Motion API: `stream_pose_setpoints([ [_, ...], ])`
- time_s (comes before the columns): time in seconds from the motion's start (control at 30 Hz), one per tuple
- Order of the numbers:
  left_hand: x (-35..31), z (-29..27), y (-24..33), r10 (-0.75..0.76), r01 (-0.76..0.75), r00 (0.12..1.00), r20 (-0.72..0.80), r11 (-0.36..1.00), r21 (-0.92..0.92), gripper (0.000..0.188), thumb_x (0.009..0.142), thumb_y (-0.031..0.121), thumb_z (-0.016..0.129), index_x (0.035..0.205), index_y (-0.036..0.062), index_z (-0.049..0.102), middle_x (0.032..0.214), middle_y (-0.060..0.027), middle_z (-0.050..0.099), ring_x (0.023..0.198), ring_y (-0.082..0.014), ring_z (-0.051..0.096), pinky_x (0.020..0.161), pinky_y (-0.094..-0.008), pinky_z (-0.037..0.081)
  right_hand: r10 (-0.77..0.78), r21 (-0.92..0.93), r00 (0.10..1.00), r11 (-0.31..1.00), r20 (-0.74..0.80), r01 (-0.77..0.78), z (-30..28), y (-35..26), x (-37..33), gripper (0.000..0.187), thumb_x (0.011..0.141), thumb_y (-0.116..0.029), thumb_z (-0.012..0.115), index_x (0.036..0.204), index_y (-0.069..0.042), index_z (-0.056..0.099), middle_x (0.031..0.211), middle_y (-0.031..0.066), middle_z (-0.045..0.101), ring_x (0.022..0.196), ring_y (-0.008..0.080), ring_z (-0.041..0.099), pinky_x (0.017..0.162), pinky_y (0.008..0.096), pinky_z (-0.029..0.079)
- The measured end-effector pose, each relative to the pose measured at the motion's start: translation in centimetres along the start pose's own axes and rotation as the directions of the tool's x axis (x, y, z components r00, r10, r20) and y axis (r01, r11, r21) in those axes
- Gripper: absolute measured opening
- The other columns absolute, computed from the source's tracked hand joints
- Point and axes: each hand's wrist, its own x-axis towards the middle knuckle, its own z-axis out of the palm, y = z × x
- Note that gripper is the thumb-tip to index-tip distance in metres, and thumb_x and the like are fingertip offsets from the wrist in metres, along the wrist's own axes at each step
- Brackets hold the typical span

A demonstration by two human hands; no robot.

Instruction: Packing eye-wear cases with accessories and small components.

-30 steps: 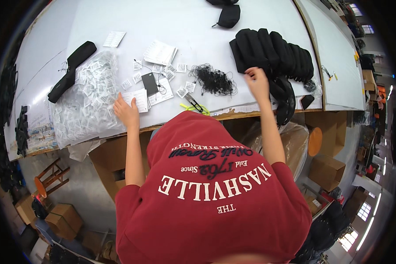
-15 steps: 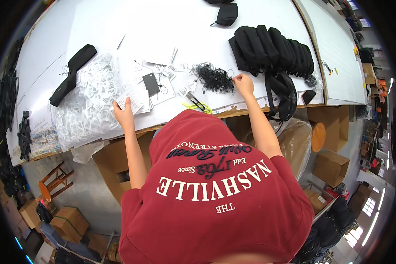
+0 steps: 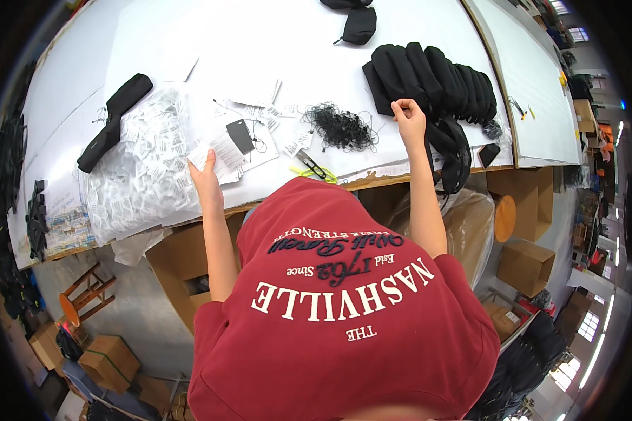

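My left hand [image 3: 207, 181] grips a sheaf of white printed tags [image 3: 223, 160], thumb on top, above the table's near edge. My right hand [image 3: 410, 121] is raised with thumb and fingertips pinched, in front of a row of black fabric pouches [image 3: 435, 78]; anything in the pinch is too small to make out. Between the hands lies a tangled heap of thin black cord loops [image 3: 340, 128]. A black tag [image 3: 239, 136] with a cord and loose white tags [image 3: 270, 116] lie left of the heap. Near the front edge is a black tool with yellow-green loops [image 3: 313, 166].
Many small white printed packets lie in a clear plastic bag [image 3: 142, 158] at the left, with black pouches [image 3: 115, 123] over it. Black straps [image 3: 451, 156] hang over the front edge at right. Cardboard boxes [image 3: 527, 266] and a wooden stool [image 3: 84, 295] stand below the white table [image 3: 218, 42].
My right hand has lifted away from the cord heap and moved to the right and farther out, toward the black pouches. My left hand has shifted slightly right, still holding the tags.
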Motion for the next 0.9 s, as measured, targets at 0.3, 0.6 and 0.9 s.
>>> stream_pose_setpoints([
  [0.3, -1.6, 2.5, 1.6, -0.171, 0.152, 0.977, 0.127, 0.978, 0.146, 0.040, 0.088, 0.031, 0.061, 0.109, 0.0036, 0.041, 0.073, 0.0013, 0.046, 0.060, -0.0064, 0.038, 0.054, -0.0214, 0.030, 0.366, -0.545, 0.899, 0.716, -0.240, -0.437, 0.3, 9.8, 0.4, 0.037, 0.070, -0.039, 0.072, 0.086, -0.007, 0.067, 0.089, 0.0131, 0.068, 0.089, 0.0301, 0.063, 0.077, 0.0393, 0.048],
  [0.6, -1.9, 1.9, -0.1, -0.208, 0.169, 0.966, 0.153, 0.958, 0.233, 0.044, 0.080, 0.036, 0.070, 0.101, 0.0084, 0.043, 0.071, 0.0041, 0.045, 0.055, -0.0031, 0.035, 0.048, -0.0186, 0.027, 0.325, -0.644, 0.871, 0.587, -0.368, -0.491, 1.5, 8.2, 0.7, 0.024, 0.072, -0.032, 0.071, 0.082, -0.010, 0.068, 0.087, 0.0115, 0.068, 0.087, 0.0304, 0.064, 0.074, 0.0410, 0.049],
  [0.9, -3.3, 4.3, 1.6, -0.155, 0.106, 0.822, 0.547, 0.987, 0.121, 0.026, 0.080, 0.003, 0.057, 0.099, 0.0067, 0.041, 0.086, -0.0048, 0.057, 0.065, -0.0104, 0.053, 0.055, -0.0233, 0.041, -0.004, 0.146, 0.993, 0.989, -0.115, 0.021, 1.0, -0.5, -3.3, 0.014, 0.089, -0.009, 0.057, 0.081, 0.000, 0.051, 0.081, 0.0098, 0.066, 0.057, 0.0091, 0.057, 0.049, 0.0200, 0.043],
])
